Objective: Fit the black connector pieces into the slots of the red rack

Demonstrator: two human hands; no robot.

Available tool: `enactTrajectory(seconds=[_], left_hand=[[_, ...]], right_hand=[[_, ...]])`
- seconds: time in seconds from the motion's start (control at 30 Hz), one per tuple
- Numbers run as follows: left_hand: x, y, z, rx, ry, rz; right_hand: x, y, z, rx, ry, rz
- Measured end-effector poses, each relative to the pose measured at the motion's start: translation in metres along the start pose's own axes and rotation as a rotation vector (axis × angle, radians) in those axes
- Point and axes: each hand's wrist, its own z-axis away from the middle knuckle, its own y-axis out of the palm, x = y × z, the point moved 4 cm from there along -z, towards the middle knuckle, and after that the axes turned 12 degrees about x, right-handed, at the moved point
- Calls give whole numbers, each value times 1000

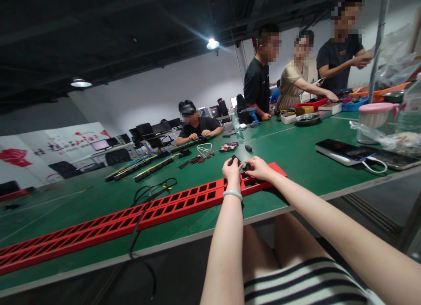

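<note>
My left hand [232,168] is closed around a small black part [234,159], its fingertips gripping the piece from the sides. Close beside it, my right hand [258,168] pinches another small dark piece [247,166]; its exact kind is too small to tell. Both hands are over the right end of a long red slotted rail [184,201], which lies along the table's near edge. A black cable [142,217] crosses the rail to the left and hangs over the edge. A loose black block [248,148] lies just beyond my hands.
On the green table [296,143] are a phone on a white power bank [345,151], a pink-lidded cup [375,118], a plastic bottle [236,124] and long wired strips [154,168]. A co-worker [199,126] sits opposite; several people stand at the far right around parts bins.
</note>
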Motion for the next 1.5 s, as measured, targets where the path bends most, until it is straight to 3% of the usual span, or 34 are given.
enactTrajectory(seconds=[0.13,0.43,1.5], left_hand=[[1,0,-1,5,0,-14],[1,0,0,9,6,-13],[-3,3,4,-17,-20,-4]], right_hand=[[3,5,1,87,-48,9],[7,2,3,154,-32,123],[1,9,-2,235,-69,130]])
